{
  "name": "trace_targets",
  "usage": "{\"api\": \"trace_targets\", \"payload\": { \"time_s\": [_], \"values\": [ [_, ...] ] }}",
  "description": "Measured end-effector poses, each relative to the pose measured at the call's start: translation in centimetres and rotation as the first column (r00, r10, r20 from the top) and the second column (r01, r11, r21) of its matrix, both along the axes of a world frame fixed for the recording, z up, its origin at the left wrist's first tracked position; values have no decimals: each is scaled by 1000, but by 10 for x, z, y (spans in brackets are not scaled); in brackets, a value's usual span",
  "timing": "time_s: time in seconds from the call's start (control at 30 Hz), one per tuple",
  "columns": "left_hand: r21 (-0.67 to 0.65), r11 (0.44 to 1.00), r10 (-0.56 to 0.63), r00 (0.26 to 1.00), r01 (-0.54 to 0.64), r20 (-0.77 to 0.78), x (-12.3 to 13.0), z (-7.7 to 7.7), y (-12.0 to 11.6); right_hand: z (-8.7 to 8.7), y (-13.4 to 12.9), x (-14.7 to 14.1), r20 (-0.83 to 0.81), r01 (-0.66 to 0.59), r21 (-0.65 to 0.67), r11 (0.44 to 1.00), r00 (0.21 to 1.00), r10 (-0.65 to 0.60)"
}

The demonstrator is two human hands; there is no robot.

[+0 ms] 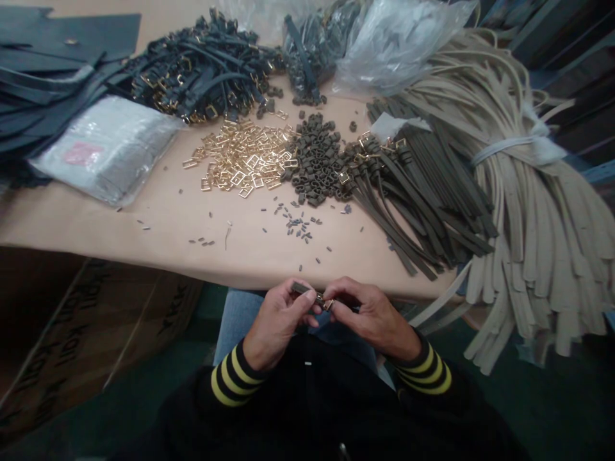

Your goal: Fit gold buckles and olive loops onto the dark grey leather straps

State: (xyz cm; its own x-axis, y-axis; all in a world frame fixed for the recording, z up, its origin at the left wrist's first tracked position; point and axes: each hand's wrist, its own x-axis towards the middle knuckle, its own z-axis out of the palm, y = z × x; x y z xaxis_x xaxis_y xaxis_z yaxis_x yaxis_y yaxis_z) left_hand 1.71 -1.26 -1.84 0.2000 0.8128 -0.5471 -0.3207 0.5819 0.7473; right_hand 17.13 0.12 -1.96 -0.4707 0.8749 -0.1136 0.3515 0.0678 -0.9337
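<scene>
In front of the table edge, my left hand (281, 317) pinches a dark olive strap (302, 289) between thumb and fingers. My right hand (372, 314) is closed on the same strap's other part, close to a small gold buckle (327, 305) that shows between the two hands. The fingers partly cover the strap, so how it passes through the buckle cannot be made out. Nearest on the table lie small dark metal pieces (298, 225). Behind them are a heap of gold buckles (247, 157) and a heap of dark olive strap loops (314, 160).
Olive straps (427, 186) and a tied bundle of beige strips (542, 243) fill the right side. Dark buckled straps (202, 70) are piled at the back. A plastic-wrapped packet (106, 150) lies left, a clear bag (398, 45) behind. A cardboard box (81, 333) stands below.
</scene>
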Motion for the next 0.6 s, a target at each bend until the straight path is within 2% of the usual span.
{"api": "trace_targets", "payload": {
  "time_s": [0.2,0.3,0.37,0.5,0.6],
  "values": [
    [69,997,-36,993,45,-116,0,-3,0,4,1,-1,7,-19,-9,1000,1000,19],
    [128,987,-70,973,100,-221,-1,-2,2,4,-1,-3,-13,2,-80,997,1000,-3],
    [173,975,-80,951,136,-299,-1,-1,2,1,-2,-5,-78,28,-179,983,996,-43],
    [295,926,-51,853,235,-519,0,1,-2,-8,-1,-6,-198,70,-455,888,964,-178],
    [379,869,-14,781,318,-625,0,1,-6,-12,1,-5,-204,43,-572,819,960,-193]
  ]
}}
